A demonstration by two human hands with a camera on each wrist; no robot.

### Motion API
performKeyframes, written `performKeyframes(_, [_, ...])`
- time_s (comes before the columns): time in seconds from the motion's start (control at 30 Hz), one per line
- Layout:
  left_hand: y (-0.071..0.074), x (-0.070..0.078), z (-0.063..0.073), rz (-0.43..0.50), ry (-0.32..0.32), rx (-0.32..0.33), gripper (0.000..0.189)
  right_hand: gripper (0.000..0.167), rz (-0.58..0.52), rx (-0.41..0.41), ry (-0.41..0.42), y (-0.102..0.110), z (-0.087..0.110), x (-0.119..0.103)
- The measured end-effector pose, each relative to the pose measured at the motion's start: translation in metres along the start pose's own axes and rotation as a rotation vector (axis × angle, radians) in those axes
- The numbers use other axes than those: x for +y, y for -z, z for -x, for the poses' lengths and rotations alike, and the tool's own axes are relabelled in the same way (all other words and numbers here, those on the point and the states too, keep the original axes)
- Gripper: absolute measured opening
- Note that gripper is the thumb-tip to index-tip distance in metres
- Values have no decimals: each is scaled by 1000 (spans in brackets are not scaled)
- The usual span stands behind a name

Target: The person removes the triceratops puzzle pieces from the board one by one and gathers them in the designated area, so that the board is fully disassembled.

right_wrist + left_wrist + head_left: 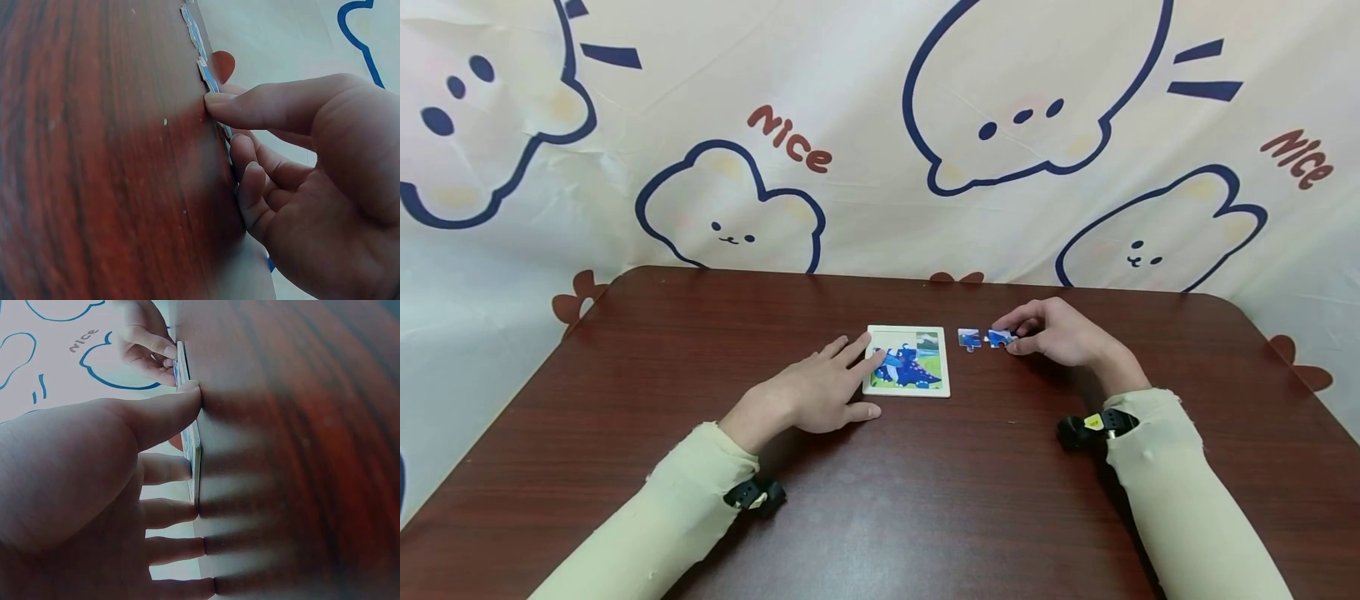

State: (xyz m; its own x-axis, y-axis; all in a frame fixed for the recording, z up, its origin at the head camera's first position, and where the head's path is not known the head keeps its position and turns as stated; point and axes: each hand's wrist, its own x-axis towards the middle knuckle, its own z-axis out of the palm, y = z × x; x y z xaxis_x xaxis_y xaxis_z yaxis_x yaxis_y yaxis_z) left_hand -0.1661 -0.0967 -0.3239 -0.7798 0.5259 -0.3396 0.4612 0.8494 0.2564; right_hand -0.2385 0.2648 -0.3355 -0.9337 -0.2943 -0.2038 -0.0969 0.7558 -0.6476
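A square jigsaw puzzle in a pale frame lies flat on the table, its picture a blue dinosaur on green. My left hand is at its left side with spread fingers, the index fingertip on the picture and the thumb on the table by the near corner. To the right of the frame lies a loose puzzle piece. Beside it my right hand pinches a second blue puzzle piece between thumb and index finger, low at the tabletop. In the right wrist view, the other fingers curl inward.
The dark brown wooden table has rounded far corners. Behind it hangs a white cloth printed with cartoon outlines. A small black device sits on each wrist, over pale sleeves.
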Motion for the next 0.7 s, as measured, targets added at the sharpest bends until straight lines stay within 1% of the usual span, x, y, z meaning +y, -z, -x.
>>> performKeyframes(0.37, [1, 0, 0, -6, 9, -9, 80, 35, 6, 3, -3, 0, 0, 0])
performKeyframes(0.7, [0, 1, 0, 4, 2, 1, 79, 35, 11, 3, 4, 0, 0, -1])
